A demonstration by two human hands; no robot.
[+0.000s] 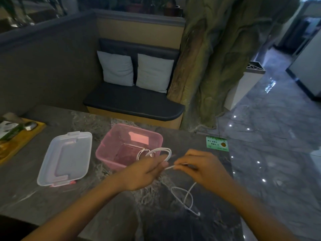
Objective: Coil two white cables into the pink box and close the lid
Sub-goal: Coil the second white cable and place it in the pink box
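Two white cables on record. First cable [145,152]: a small coil lying inside the pink box [107,153], at the near right of its floor. Second cable [184,195]: in work, part wound, part loose.

Pink box: open, translucent, standing on the grey marbled bench [52,202], just beyond the hands. Lid [65,158]: clear, off, lying flat on the bench just left of the box.

Left hand [142,173]: closed on a few finished loops [162,152] of the second cable, which rise above the near right corner of the box. Right hand [202,168]: pinching the running length of the same cable between fingertips, close beside the left. The remaining tail drops from the right hand and lies in one slack loop on the bench, ending in a small plug [198,213] near the front edge.

Step in hand, as judged: winding the second cable, well past halfway.

Next move calls for: feeding the tail round onto the held loops without letting them spring open, then lowering the coil beside the first. The lid comes last; its orientation to the box will want checking before it is pressed down.
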